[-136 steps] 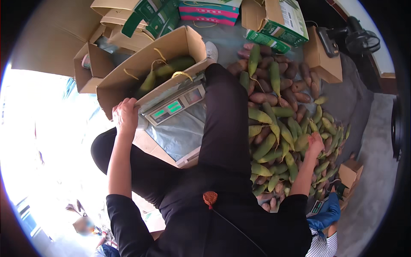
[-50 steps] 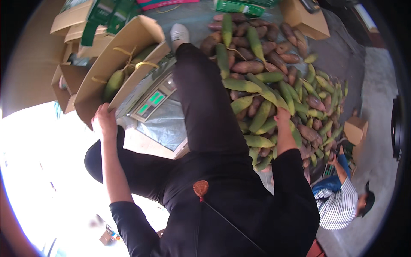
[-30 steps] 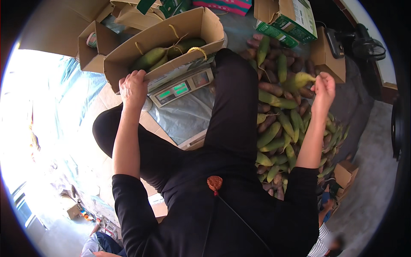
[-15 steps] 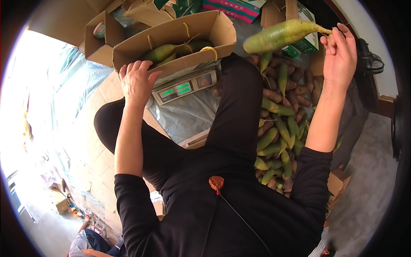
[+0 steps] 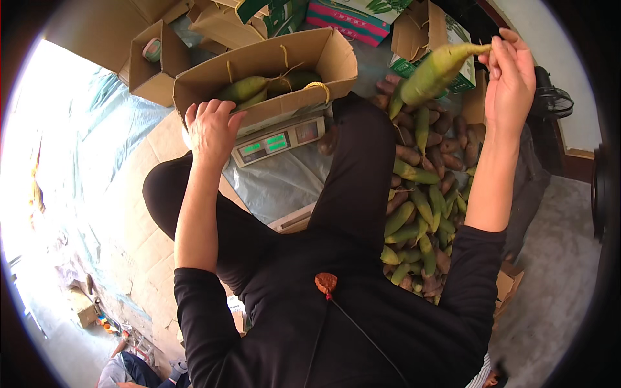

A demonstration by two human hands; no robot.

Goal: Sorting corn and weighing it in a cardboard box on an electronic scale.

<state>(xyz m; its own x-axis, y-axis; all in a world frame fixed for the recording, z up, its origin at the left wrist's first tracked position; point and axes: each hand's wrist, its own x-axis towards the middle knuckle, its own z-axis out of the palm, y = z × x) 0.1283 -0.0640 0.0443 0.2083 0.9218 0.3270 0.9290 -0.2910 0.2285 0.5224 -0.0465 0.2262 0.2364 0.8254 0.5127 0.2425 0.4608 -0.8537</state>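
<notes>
Green radish (image 5: pixel 432 74) held over the vegetable pile's (image 5: pixel 420 210) far edge.
Right hand (image 5: pixel 509 74): fingers pinch its narrow end. Left hand (image 5: pixel 212 129): fingers slightly spread on the carton's (image 5: pixel 291 107) near edge, toward the left corner.

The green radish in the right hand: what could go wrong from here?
The green radish is gripped only by its thin end in the right hand, so it might slip or snap off and fall, perhaps bruising the pile of radishes.
The left hand lies over the open box's rim; pressure there could tilt it or, if it rests on the scale, disturb the reading.
</notes>
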